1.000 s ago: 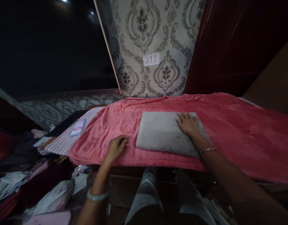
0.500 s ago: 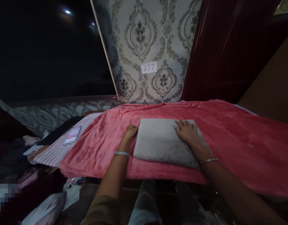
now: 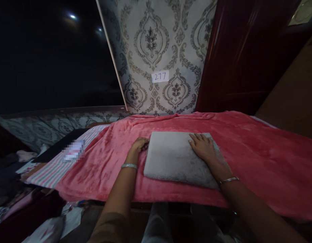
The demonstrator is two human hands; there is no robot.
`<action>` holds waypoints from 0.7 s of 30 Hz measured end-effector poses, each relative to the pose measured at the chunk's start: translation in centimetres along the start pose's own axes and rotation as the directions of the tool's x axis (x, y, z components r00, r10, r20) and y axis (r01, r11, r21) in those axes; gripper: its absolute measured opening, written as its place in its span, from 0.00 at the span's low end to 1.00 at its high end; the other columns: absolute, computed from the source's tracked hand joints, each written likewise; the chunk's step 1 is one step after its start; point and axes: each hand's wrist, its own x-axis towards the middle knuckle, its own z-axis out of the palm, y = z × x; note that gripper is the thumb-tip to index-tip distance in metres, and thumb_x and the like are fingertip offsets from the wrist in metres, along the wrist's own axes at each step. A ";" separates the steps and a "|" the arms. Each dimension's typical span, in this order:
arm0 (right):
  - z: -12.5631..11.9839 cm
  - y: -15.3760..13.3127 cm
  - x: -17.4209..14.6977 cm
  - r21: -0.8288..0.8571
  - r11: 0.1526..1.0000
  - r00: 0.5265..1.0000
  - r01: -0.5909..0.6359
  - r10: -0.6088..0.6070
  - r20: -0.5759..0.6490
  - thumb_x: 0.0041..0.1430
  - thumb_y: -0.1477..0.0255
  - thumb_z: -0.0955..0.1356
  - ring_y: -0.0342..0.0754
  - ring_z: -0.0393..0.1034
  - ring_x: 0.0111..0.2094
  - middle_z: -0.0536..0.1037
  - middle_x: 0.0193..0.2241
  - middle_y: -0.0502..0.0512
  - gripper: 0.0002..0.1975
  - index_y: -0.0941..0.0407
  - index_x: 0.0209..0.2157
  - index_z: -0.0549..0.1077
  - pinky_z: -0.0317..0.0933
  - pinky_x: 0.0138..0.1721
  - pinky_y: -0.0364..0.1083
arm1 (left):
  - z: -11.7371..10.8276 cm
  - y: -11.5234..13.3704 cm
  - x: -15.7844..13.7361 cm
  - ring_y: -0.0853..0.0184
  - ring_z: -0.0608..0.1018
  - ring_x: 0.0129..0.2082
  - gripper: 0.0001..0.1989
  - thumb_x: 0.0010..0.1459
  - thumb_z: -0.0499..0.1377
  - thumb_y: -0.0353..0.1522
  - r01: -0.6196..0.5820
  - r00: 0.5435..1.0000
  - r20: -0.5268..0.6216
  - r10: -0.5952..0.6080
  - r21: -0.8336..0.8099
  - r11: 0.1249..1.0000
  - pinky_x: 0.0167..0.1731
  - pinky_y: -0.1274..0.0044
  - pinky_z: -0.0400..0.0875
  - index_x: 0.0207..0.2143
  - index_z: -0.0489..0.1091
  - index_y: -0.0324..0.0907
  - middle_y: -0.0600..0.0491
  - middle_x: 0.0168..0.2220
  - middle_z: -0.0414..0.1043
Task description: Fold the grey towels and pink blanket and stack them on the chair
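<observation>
A folded grey plush towel (image 3: 171,155) lies flat on a pink fleece blanket (image 3: 262,162). My right hand (image 3: 202,146) rests open on the towel's upper right part, palm down with the fingers spread. Beside the towel's left edge is my left hand (image 3: 140,144), closed, its fingers curled under. Whatever those fingers may hold is hidden, and I cannot tell whether they touch the towel. Each wrist wears a bangle.
A striped cloth (image 3: 48,173) shows at the blanket's left, with a blurred-out item (image 3: 74,151) on it. Behind stand a patterned wall with a "277" paper (image 3: 160,76), a large dark screen (image 3: 56,60) and a dark red door (image 3: 234,60). Bags and cloths clutter the lower left.
My left hand has shifted slightly left, its fingers still curled. The right hand stays flat on the towel. The whole view has tilted up a little.
</observation>
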 end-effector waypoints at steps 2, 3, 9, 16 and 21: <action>0.0 0.0 0.0 -0.004 1.000 1.000 0.002 -0.002 0.002 0.71 0.62 0.54 0.60 0.55 0.65 0.64 0.66 0.58 0.26 0.51 0.66 0.64 0.51 0.61 0.63 | 0.3 -0.5 0.0 0.79 0.61 0.16 0.15 0.65 0.59 0.38 -0.007 1.000 -0.005 0.006 -0.018 1.000 0.16 0.83 0.58 0.28 0.67 0.38 0.63 0.19 0.60; 0.0 0.0 0.0 -0.004 1.000 1.000 0.001 -0.001 0.002 0.71 0.62 0.54 0.60 0.55 0.65 0.64 0.66 0.58 0.26 0.51 0.66 0.64 0.51 0.61 0.63 | 0.5 -0.7 -0.1 0.78 0.60 0.16 0.15 0.65 0.58 0.37 -0.013 1.000 -0.013 0.013 -0.027 1.000 0.16 0.83 0.57 0.27 0.67 0.38 0.63 0.19 0.59; 0.2 0.0 0.0 -0.002 1.000 1.000 -0.015 0.015 0.012 0.71 0.63 0.55 0.59 0.54 0.66 0.63 0.66 0.56 0.26 0.51 0.66 0.64 0.48 0.63 0.64 | 0.9 -1.3 0.2 0.78 0.60 0.16 0.14 0.64 0.59 0.35 -0.046 0.996 -0.078 0.041 -0.067 0.997 0.17 0.83 0.56 0.26 0.67 0.37 0.62 0.19 0.60; -0.1 -0.1 0.0 -0.020 1.000 0.999 -0.023 0.024 0.028 0.71 0.63 0.54 0.59 0.54 0.66 0.63 0.66 0.56 0.27 0.50 0.66 0.64 0.50 0.63 0.62 | -0.1 -0.6 0.9 0.76 0.69 0.22 0.13 0.65 0.59 0.39 0.047 0.999 -0.020 -0.048 -0.054 0.997 0.22 0.81 0.67 0.36 0.70 0.37 0.58 0.27 0.69; -0.1 -0.1 0.0 -0.021 1.000 0.999 -0.020 0.020 0.025 0.71 0.62 0.54 0.59 0.55 0.66 0.63 0.66 0.57 0.26 0.50 0.66 0.63 0.50 0.62 0.62 | 0.3 -1.2 0.7 0.77 0.66 0.19 0.14 0.64 0.59 0.40 -0.002 1.000 -0.028 0.000 -0.059 0.998 0.21 0.81 0.64 0.31 0.69 0.37 0.60 0.23 0.66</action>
